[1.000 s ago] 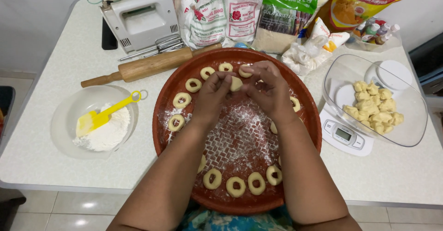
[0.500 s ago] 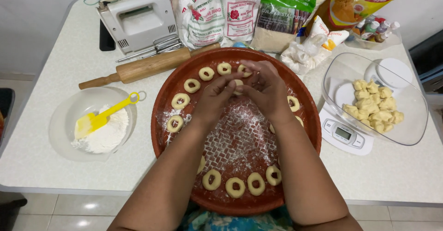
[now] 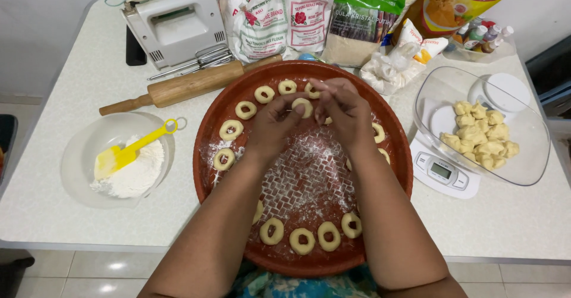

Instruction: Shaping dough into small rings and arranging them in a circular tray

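Right now both hands meet over the far half of a round reddish-brown tray [image 3: 205, 155] that sits at the near edge of a white table [image 3: 71, 96]. The left hand [image 3: 275, 126] and right hand [image 3: 345, 115] are curled with fingertips drawn together around a pale dough ring [image 3: 302, 106], pinching it between them just above the tray's floured, woven-patterned middle; whether the ring still touches the tray is hard to tell, since the fingers cover part of it.

More dough rings line the tray's rim: an arc along the far-left edge [image 3: 231, 129], a row along the near edge [image 3: 302, 240], and a few beside the right wrist [image 3: 378, 132].

Toward the table's left edge stands a clear bowl of flour [image 3: 135, 170] with a yellow spatula [image 3: 128, 155] resting in it. A wooden rolling pin [image 3: 190, 85] lies just beyond the tray, and a white hand mixer [image 3: 175, 27] sits near the far-left corner. Bags of flour and sugar [image 3: 309, 15] stand along the far edge. By the right edge a clear bowl [image 3: 523, 155] holding dough lumps [image 3: 479, 134] rests on a white kitchen scale [image 3: 443, 173].
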